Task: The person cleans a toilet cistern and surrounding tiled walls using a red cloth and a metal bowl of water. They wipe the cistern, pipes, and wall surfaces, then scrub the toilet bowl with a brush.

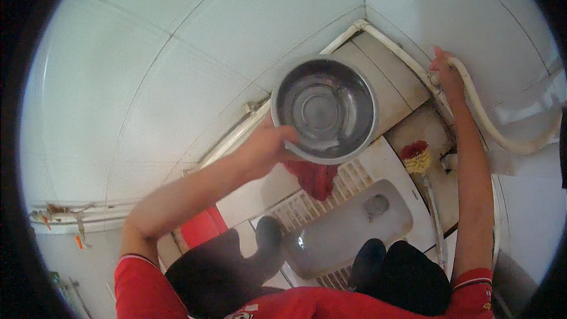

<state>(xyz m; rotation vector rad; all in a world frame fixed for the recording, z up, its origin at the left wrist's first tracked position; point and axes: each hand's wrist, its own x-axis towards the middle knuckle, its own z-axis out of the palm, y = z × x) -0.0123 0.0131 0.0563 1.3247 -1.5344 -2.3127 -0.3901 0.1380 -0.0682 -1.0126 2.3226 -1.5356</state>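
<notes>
My left hand [270, 141] grips the near-left rim of a round metal bowl [321, 106], thumb over the inside. The bowl is held above the squat toilet [350, 226]; whether water lies in it I cannot tell. Below the bowl hangs a red cloth [316, 181], its upper part hidden, so what holds it does not show. My right hand [445, 71] reaches out to the right wall, at a valve [434, 79] on the white pipe and the end of a pale hose [478, 115]. How its fingers close there is unclear.
A long-handled brush [416, 159] with yellow and red bristles leans right of the toilet. White pipes [390, 46] follow the wall base around the corner. A red object [203, 226] sits on the floor at left, partly behind my left arm. My feet straddle the toilet.
</notes>
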